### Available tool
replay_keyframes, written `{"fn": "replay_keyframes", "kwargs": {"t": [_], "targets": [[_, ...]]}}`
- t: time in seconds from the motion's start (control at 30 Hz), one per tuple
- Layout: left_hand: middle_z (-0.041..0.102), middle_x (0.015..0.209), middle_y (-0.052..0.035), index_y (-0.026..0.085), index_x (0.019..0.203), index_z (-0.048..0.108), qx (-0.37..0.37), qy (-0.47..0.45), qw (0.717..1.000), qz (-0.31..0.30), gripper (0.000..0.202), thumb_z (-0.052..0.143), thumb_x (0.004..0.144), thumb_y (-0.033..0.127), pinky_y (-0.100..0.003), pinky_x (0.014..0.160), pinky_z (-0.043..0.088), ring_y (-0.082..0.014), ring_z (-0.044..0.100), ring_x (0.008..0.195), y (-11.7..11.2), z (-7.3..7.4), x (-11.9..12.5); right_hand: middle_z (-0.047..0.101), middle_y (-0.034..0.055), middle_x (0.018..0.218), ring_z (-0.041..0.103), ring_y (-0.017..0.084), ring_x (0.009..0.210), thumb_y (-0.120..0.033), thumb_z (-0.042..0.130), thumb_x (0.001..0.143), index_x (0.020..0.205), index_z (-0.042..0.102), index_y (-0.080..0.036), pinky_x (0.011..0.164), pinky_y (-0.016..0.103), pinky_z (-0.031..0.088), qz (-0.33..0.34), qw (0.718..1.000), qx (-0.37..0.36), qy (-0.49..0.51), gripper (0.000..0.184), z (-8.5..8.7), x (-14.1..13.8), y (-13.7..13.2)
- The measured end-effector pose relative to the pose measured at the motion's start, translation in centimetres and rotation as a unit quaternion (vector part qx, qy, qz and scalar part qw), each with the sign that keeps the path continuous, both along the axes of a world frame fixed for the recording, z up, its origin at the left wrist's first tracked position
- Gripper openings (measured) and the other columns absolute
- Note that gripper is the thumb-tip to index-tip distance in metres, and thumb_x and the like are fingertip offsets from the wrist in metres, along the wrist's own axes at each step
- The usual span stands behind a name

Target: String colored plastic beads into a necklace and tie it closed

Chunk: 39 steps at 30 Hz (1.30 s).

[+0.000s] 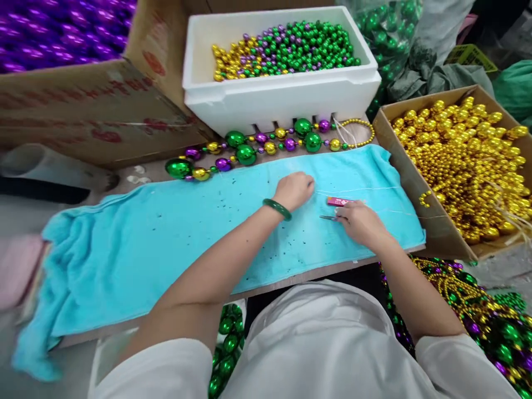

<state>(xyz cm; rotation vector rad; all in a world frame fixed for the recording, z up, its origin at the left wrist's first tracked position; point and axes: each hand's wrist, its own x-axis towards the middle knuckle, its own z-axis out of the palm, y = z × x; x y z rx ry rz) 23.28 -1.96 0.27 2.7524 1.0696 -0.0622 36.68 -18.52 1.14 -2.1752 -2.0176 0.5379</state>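
My left hand [294,190], with a green bangle on the wrist, is closed over the turquoise towel [187,233]. A thin white thread [357,190] runs from its fingertips to the right across the cloth. In my right hand [361,223] is a small pointed metal tool [328,217], its tip aimed left; the fingers hide the rest. Just above those fingers lies a small pink-red packet [337,201]. Beyond the towel, a string of green, purple and gold beads [246,154] lies doubled, ending in a gold bead loop at the right.
A white foam box [282,100] of small mixed beads stands behind the bead string. Purple beads fill a cardboard box [75,111] at the left; gold beads fill another carton [440,221] at the right. Finished-looking bead strands [469,299] hang below it. Dark specks dot the towel.
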Motion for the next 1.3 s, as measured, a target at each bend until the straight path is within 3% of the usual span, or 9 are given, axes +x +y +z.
{"fn": "replay_keyframes", "kwargs": {"t": [0.2,0.33,0.43,0.53,0.67,0.8,1.07,1.2,1.3], "targets": [[0.062,0.102,-0.0127,0.014,0.104,0.063,0.018,0.023,0.998,-0.054,0.029,0.037,0.091,0.014,-0.031,0.069,0.045,-0.024,0.058,0.097,-4.1,-1.0,0.5,0.068,0.009,0.096,0.062,0.024,0.089,-0.028,0.048,0.09,0.101,0.069,-0.018,0.069,0.032,0.046,-0.089,0.99,0.1,-0.033,0.026,-0.8,1.1,-0.5],[0.057,0.113,-0.0123,0.016,0.125,0.05,0.062,-0.053,0.996,-0.039,0.034,0.036,0.095,0.025,-0.034,0.073,0.046,-0.0262,0.05,0.106,-6.5,-1.0,0.0,0.069,0.0069,0.094,0.064,0.023,0.082,-0.033,0.049,0.088,0.095,0.07,-0.019,0.062,0.033,0.046,-0.117,0.98,0.158,-0.02,0.026,-1.8,1.7,-1.5],[0.054,0.119,-0.012,0.017,0.126,0.05,0.075,-0.086,0.993,-0.02,0.037,0.04,0.094,0.034,-0.035,0.08,0.045,-0.026,0.045,0.11,-7.1,-0.5,-2.5,0.069,0.0079,0.092,0.065,0.025,0.081,-0.038,0.047,0.089,0.092,0.069,-0.02,0.061,0.034,0.047,-0.123,0.974,0.191,-0.021,0.029,-2.4,1.9,-2.6],[0.056,0.116,-0.0107,0.019,0.119,0.056,0.08,-0.076,0.993,0.04,0.031,0.038,0.095,0.027,-0.034,0.082,0.043,-0.0229,0.046,0.105,-5.5,-0.7,-6.5,0.069,0.0094,0.094,0.066,0.028,0.085,-0.041,0.044,0.089,0.091,0.068,-0.021,0.061,0.036,0.048,-0.127,0.971,0.199,-0.022,0.031,-2.9,1.8,-3.4],[0.059,0.108,-0.0111,0.016,0.111,0.06,0.122,0.013,0.982,0.141,0.03,0.037,0.093,0.014,-0.033,0.077,0.041,-0.0226,0.048,0.098,-0.9,-1.7,-12.3,0.07,0.0099,0.096,0.067,0.028,0.086,-0.04,0.044,0.089,0.091,0.067,-0.021,0.064,0.037,0.051,-0.114,0.968,0.224,-0.003,0.03,-3.7,0.8,-3.6],[0.059,0.105,-0.0161,0.009,0.108,0.061,0.151,0.063,0.979,0.126,0.033,0.032,0.092,0.011,-0.035,0.073,0.039,-0.0257,0.048,0.1,3.5,-2.2,-15.8,0.071,0.008,0.093,0.067,0.025,0.086,-0.038,0.047,0.089,0.091,0.067,-0.021,0.07,0.037,0.053,-0.062,0.971,0.231,0.032,0.026,-4.0,-1.2,-2.8],[0.06,0.098,-0.0181,0.007,0.087,0.066,0.159,0.06,0.985,0.031,0.026,0.04,0.087,0.009,-0.034,0.068,0.038,-0.0258,0.049,0.097,7.6,-2.6,-18.0,0.071,0.0048,0.095,0.067,0.022,0.09,-0.035,0.047,0.092,0.096,0.067,-0.021,0.069,0.032,0.052,-0.034,0.971,0.231,0.052,0.025,-3.6,-3.1,-1.7],[0.061,0.097,-0.0171,0.008,0.092,0.065,0.18,0.043,0.982,0.039,0.026,0.039,0.089,0.013,-0.033,0.068,0.039,-0.0246,0.05,0.093,7.5,-2.3,-18.5,0.07,0.0049,0.096,0.067,0.021,0.089,-0.034,0.047,0.092,0.096,0.067,-0.021,0.07,0.032,0.052,-0.036,0.97,0.237,0.046,0.024,-3.7,-2.7,-2.0],[0.063,0.094,-0.0119,0.012,0.094,0.064,0.184,0.021,0.982,-0.03,0.025,0.04,0.092,0.018,-0.031,0.068,0.039,-0.0209,0.052,0.088,6.4,-2.4,-17.9,0.07,0.0048,0.096,0.067,0.022,0.091,-0.033,0.048,0.092,0.094,0.066,-0.021,0.07,0.032,0.052,-0.046,0.971,0.231,0.043,0.022,-3.7,-2.4,-2.2]]}}
